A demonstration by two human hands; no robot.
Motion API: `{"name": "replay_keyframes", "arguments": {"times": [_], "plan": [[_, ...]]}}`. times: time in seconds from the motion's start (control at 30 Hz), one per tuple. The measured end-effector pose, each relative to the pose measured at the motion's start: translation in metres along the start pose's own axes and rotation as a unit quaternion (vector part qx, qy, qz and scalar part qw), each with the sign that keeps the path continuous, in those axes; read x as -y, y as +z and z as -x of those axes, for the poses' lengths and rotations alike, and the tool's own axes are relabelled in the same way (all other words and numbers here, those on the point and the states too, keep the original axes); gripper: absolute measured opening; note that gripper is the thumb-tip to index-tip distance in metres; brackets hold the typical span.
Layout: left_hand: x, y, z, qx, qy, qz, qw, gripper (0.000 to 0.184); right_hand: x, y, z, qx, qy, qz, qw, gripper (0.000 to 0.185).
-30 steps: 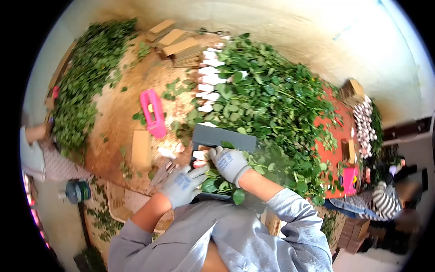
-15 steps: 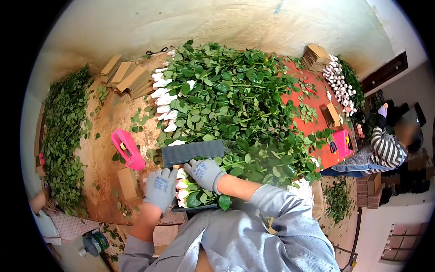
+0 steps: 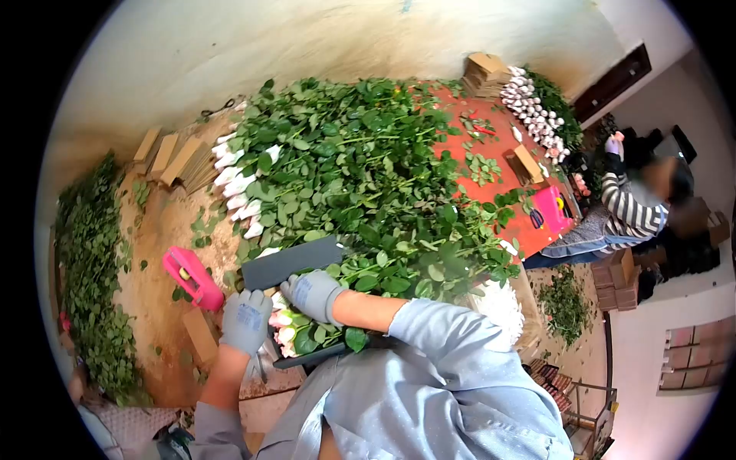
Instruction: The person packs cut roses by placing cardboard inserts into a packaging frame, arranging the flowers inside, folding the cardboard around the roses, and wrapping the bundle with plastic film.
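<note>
Pale pink and white roses (image 3: 286,335) with green leaves lie in a dark grey holder (image 3: 293,261) at the table's front edge. My left hand (image 3: 247,320), in a grey glove, is at the left side of the rose heads, its fingers pointing up and partly bent; whether it grips anything is unclear. My right hand (image 3: 313,296), gloved too, rests over the stems just below the holder's raised panel, fingers bent, and what lies under them is hidden. Beyond the holder spreads a large pile of leafy stems (image 3: 345,169) with white-wrapped heads (image 3: 238,184) at its left.
A pink tape dispenser (image 3: 192,277) and a cardboard piece (image 3: 200,335) lie left of my hands. Cardboard stacks (image 3: 180,162) stand farther back. More greenery (image 3: 92,284) lines the left side. Right, a person in striped sleeves (image 3: 635,205) is near another pink dispenser (image 3: 550,208).
The view has swung, so the table and pile appear farther left. My left hand has moved from the holder's front opening to the left of the rose heads, which now show more.
</note>
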State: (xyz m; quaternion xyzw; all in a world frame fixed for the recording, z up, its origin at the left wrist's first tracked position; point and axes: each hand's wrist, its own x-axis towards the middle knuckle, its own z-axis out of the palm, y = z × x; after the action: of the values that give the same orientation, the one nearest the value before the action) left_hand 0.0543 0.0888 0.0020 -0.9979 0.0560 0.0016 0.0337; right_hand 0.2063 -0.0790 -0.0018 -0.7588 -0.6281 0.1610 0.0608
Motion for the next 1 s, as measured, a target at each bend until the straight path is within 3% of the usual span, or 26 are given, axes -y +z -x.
{"name": "replay_keyframes", "arguments": {"times": [0.13,0.23,0.3,0.33,0.4,0.43,0.47,0.57,0.63,0.73,0.83,1.0], "plan": [[0.0,-0.017,0.003,0.018,-0.029,-0.022,0.999,0.006,-0.005,0.014,-0.002,-0.054,-0.009,-0.02,0.998,0.026],[0.011,-0.023,0.015,0.006,-0.049,-0.018,0.999,0.008,-0.009,0.016,-0.002,-0.017,-0.015,0.003,1.0,0.028],[0.013,-0.035,0.022,0.125,-0.129,-0.113,0.977,0.01,-0.001,-0.006,0.0,0.032,0.005,0.032,0.999,0.027],[0.027,-0.033,0.032,0.13,-0.143,-0.113,0.975,0.01,-0.001,-0.005,0.0,0.028,0.0,0.036,0.999,0.028],[0.05,-0.028,0.051,0.27,-0.289,-0.05,0.917,0.016,0.005,-0.012,0.001,0.029,-0.011,0.046,0.998,0.029],[0.047,-0.029,0.056,0.269,-0.297,-0.045,0.915,0.016,0.009,-0.021,0.0,0.07,0.001,0.059,0.996,0.04],[0.042,-0.032,0.063,0.222,-0.282,-0.024,0.933,0.019,0.013,-0.027,0.0,0.11,0.014,0.072,0.991,0.051],[0.003,-0.039,0.069,0.043,-0.209,0.107,0.971,0.03,0.017,-0.027,-0.001,0.121,-0.002,0.101,0.988,0.057],[-0.027,-0.043,0.057,-0.02,-0.138,0.172,0.975,0.04,0.015,-0.02,0.0,0.1,-0.009,0.105,0.989,0.05],[-0.064,-0.044,0.044,-0.088,-0.135,0.238,0.958,0.047,0.016,-0.017,0.001,0.074,-0.012,0.117,0.99,0.044],[-0.078,-0.023,0.043,-0.061,-0.19,0.294,0.935,0.049,0.014,-0.014,-0.002,0.069,-0.017,0.129,0.989,0.041],[-0.079,-0.013,0.045,-0.09,-0.186,0.307,0.929,0.045,0.015,-0.014,-0.006,0.057,-0.028,0.096,0.993,0.039]]}}
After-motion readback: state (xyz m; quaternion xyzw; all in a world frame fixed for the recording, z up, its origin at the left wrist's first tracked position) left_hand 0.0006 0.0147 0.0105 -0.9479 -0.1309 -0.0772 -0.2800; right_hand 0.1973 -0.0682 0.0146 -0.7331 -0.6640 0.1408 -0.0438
